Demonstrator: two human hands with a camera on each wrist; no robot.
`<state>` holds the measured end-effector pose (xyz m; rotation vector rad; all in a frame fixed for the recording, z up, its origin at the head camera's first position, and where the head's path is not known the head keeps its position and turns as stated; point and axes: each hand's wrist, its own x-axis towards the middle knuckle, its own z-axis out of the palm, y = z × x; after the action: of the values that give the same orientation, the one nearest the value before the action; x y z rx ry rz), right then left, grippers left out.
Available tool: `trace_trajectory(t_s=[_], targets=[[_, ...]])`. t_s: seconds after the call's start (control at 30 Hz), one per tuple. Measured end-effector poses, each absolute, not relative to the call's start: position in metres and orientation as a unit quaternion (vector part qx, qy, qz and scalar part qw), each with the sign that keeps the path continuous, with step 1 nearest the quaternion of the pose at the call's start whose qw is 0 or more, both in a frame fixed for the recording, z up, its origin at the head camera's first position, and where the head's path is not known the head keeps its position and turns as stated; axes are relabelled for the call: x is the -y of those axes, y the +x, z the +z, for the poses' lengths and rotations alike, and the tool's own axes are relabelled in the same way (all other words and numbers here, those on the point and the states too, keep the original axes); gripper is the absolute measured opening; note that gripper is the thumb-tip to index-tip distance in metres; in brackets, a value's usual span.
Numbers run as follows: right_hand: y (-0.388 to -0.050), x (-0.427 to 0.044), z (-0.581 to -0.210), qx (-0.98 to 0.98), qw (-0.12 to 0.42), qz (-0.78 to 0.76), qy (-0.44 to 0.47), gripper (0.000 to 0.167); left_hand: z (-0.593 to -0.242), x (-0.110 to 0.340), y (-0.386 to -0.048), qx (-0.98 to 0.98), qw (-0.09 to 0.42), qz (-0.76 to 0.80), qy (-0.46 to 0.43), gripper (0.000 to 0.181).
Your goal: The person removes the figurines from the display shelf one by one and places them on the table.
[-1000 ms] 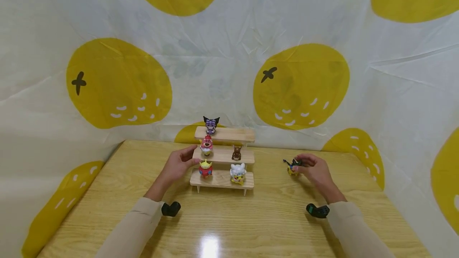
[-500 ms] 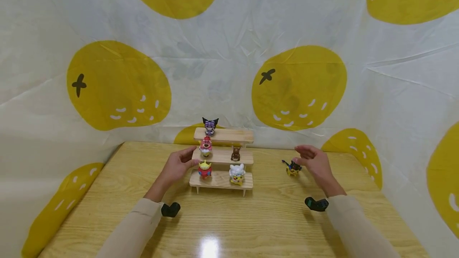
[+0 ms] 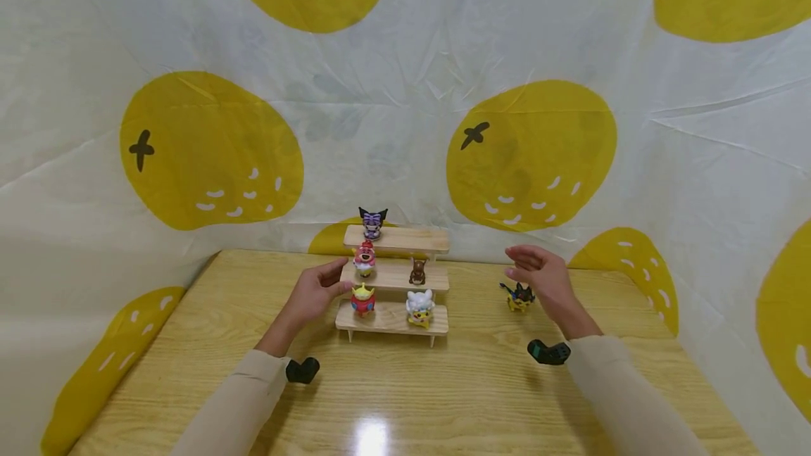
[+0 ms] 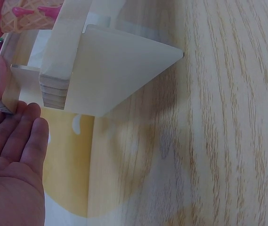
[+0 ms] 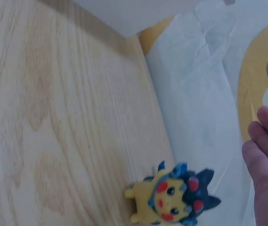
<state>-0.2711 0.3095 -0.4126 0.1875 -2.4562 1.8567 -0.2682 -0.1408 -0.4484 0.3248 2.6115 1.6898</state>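
Note:
A three-tier wooden display stand (image 3: 395, 276) bears several small figurines. My left hand (image 3: 315, 292) is at its left side, thumb and fingers holding the end of the middle board; in the left wrist view the fingers (image 4: 34, 141) look fairly straight, fingertips at the board's end. To the right of the stand, a yellow figurine with a dark blue-black hood (image 3: 519, 298) stands upright on the table. Just above and right of it hovers my right hand (image 3: 546, 280), fingers extended, holding nothing. The right wrist view shows the same figurine's red cheeks, apart from my fingers (image 5: 258, 157).
On the stand are a purple-and-black figurine (image 3: 372, 224) on top, a pink bear (image 3: 365, 259) and a brown figurine (image 3: 417, 271) in the middle, a red one (image 3: 363, 300) and a white-hooded one (image 3: 419, 308) below. Fruit-print cloth (image 3: 380, 125) hangs behind the table (image 3: 481, 393).
My right hand has let go of the hooded figurine, opened, lifted slightly and shifted a little left. The figurine stays on the table. My left hand has not moved.

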Motion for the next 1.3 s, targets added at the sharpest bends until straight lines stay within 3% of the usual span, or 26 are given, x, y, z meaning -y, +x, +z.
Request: trace_trajectory(t_s=[1.3], targets=[[-0.277,-0.221,-0.366,0.774,0.006,0.625,0.107,0.044,-0.448,0.141,-0.268,-0.827,0.0,0.552,0.107,0.062]])
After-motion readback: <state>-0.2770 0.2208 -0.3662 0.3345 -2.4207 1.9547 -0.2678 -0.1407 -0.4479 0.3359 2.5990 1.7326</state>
